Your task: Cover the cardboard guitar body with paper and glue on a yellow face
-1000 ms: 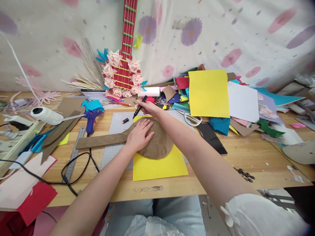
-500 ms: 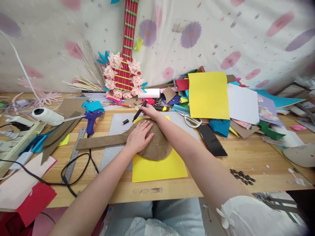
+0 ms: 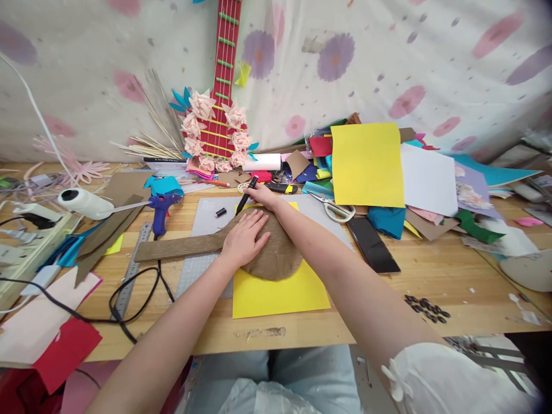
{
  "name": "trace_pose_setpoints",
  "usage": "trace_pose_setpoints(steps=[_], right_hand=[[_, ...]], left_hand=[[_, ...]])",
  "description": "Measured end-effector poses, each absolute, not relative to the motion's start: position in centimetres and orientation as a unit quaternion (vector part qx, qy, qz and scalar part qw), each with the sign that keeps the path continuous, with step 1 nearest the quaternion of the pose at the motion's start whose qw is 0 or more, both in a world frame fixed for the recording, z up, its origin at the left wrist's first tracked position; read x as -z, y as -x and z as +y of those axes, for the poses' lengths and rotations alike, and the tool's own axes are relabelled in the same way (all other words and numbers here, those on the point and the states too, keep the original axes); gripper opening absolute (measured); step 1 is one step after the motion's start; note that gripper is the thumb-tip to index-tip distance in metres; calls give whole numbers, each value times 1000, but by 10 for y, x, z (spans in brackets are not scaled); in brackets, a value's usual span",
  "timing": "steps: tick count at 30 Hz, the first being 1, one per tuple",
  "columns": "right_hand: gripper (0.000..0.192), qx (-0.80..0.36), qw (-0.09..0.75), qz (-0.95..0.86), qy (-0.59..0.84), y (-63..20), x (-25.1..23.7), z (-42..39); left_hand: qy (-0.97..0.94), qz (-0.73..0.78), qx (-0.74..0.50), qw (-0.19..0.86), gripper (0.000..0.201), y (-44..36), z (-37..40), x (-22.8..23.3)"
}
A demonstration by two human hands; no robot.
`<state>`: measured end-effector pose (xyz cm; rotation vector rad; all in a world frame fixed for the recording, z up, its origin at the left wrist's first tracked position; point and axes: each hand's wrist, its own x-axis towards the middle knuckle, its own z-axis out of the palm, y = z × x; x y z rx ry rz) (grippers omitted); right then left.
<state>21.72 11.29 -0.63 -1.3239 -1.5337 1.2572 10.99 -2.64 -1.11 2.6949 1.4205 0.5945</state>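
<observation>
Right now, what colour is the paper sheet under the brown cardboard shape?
Yellow; the paper sheet shows best in the head view.

Back wall is covered by a draped off-white fabric sheet [image 3: 388, 52] printed with pink and purple daisy-like flowers plus small scattered petals (some creases, hangs loose). Work surface is a light wooden tabletop [image 3: 435, 273], front edge worn, with glue spots and scuffs. A red cardboard guitar model with green frets and pale pink paper flowers [image 3: 218, 98] leans upright against the fabric. A bundle of thin pale sticks [image 3: 150, 138] fans out just beside it on the left. Light is soft, even daylight, no hard shadows. Floor is barely visible below the table edge.
</observation>
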Motion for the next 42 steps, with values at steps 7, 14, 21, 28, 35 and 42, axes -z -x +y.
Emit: trace_pose_setpoints(steps=[7,14,21,28,35,42], right_hand=[[6,-497,355,-603,514,-217,5,111],[10,-466,336,-631,521,-218,7,117],[8,-431,323,-633,556,-233,8,129],[12,-437,328,-607,578,-261,9,133],[15,-393,340,-589,619,-291,16,129],[18,-338,379,-549,664,-319,22,108]], left_hand=[[-869,458,-188,19,51,-110,-26,12],[-868,459,-189,18,51,-110,-26,11],[-866,461,-192,26,49,-109,-26,10],[-865,464,-187,34,49,-110,-25,9],[-866,463,-184,35,49,-110,-24,10],[-864,469,-181,28,49,-112,-27,4]])
